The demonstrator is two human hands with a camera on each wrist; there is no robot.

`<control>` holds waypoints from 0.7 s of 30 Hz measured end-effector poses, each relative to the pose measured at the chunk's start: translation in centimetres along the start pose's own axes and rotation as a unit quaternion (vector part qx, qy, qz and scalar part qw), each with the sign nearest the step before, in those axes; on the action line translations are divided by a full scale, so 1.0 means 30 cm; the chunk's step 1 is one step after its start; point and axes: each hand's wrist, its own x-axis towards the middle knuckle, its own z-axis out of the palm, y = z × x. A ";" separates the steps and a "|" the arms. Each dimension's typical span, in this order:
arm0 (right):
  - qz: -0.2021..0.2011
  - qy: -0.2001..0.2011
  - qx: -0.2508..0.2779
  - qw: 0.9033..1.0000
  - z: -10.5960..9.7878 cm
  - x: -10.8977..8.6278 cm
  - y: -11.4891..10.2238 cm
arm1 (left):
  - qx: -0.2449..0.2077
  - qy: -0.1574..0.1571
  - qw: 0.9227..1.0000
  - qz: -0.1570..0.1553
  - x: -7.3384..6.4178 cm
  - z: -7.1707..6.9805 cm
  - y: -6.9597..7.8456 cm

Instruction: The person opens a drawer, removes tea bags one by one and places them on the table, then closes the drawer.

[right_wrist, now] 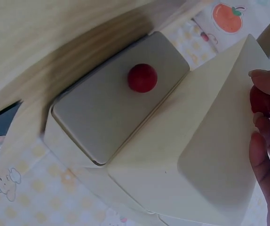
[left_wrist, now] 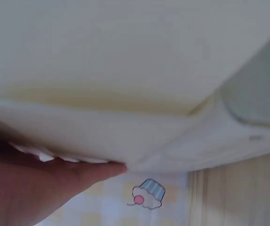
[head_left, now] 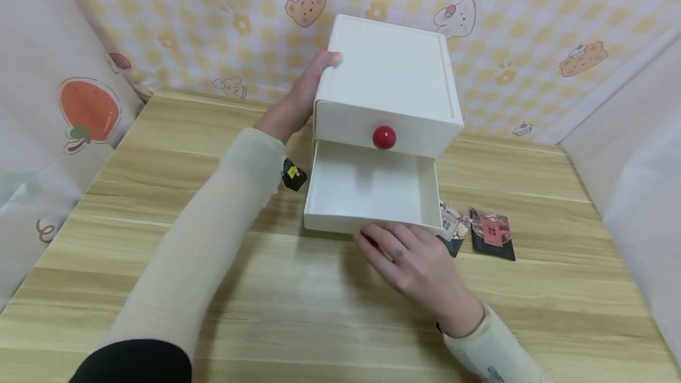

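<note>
Wooden table [head_left: 298, 318] lies below the right hand [head_left: 415, 265], which pinches a red knob [right_wrist: 263, 100]. Just beyond, the open drawer [head_left: 330, 223] points toward the person, its front's long axis crosswise. Farther, the left hand [head_left: 307, 86] touches the cabinet [head_left: 391, 70], its curl unclear. Checked cloth [head_left: 213, 34] hangs behind.

The white drawer unit [head_left: 391, 70] looks like smooth plastic, its red knob [right_wrist: 263, 100] glossy. The bench [head_left: 319, 306] shows wood grain; the backdrop [head_left: 202, 34] resembles cloth.
</note>
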 end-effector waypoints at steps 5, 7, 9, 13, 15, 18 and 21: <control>0.025 -0.010 0.011 1.000 0.011 0.016 0.012 | 0.020 -0.024 1.000 -0.002 0.001 -0.016 0.003; 0.034 -0.018 0.014 0.999 0.016 0.023 0.017 | 0.022 -0.027 0.999 -0.003 0.000 -0.018 0.005; 0.044 -0.031 0.016 0.998 0.020 0.030 0.021 | 0.022 -0.028 0.999 -0.002 0.000 -0.018 0.005; 0.057 -0.048 0.016 0.997 0.037 0.051 0.033 | 0.026 -0.026 0.999 -0.007 -0.003 -0.020 0.008; 0.064 -0.053 0.015 0.996 0.047 0.063 0.042 | 0.029 -0.024 0.999 -0.011 -0.005 -0.020 0.009; 0.074 -0.051 0.017 0.996 0.063 0.077 0.058 | 0.030 -0.022 0.999 -0.013 -0.006 -0.019 0.010; 0.082 -0.049 0.016 0.995 0.078 0.081 0.073 | 0.026 -0.023 0.999 -0.008 -0.004 -0.016 0.007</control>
